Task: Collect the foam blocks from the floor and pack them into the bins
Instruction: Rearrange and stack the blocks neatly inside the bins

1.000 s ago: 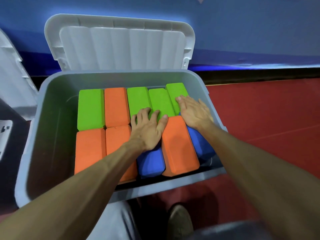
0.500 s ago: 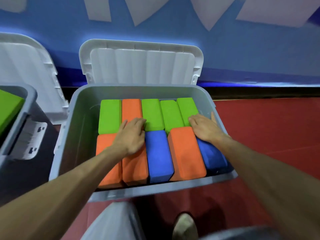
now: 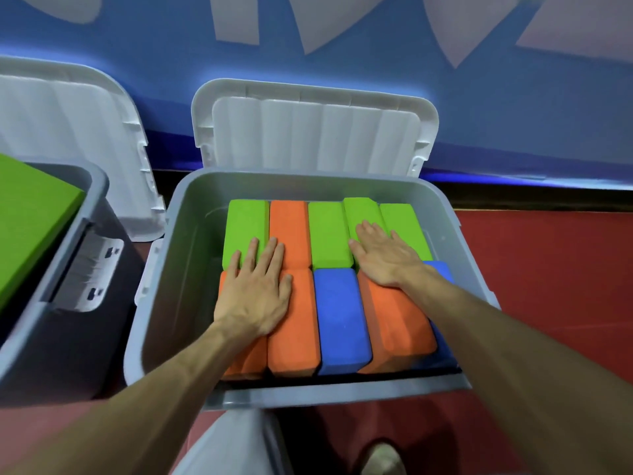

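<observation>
Foam blocks (image 3: pixel 340 320) fill the grey bin (image 3: pixel 329 394) at the centre of the frame, packed in two rows of five. The upper row runs green, orange, then three greens. The second green from the right (image 3: pixel 363 210) sits a little higher than its neighbours. The lower row runs orange, orange, blue, then an orange block (image 3: pixel 394 323) that lies tilted, and a blue one (image 3: pixel 442 269) against the bin's right wall, mostly hidden.

My left hand (image 3: pixel 255 296) lies flat and spread at centre left. Its palm is on the two lower orange blocks, and its straight fingers reach onto the green (image 3: pixel 245 231) and orange (image 3: pixel 289 231) blocks above them. My right hand (image 3: pixel 383 258) is flat too, at centre right. The heel of the hand presses on the tilted orange block, and the fingers rest on the raised green one and the green to its right. Neither hand grips anything.

The bin's white lid (image 3: pixel 315 132) stands open against the blue wall (image 3: pixel 342 46) above it. At the left edge of the frame is a second grey bin (image 3: pixel 96 186) with a green block (image 3: pixel 30 217) in it, its own lid (image 3: pixel 68 108) also up. Red floor (image 3: pixel 548 286) shows at right, and my trouser leg (image 3: pixel 233 447) and shoe (image 3: pixel 383 457) show at the bottom.
</observation>
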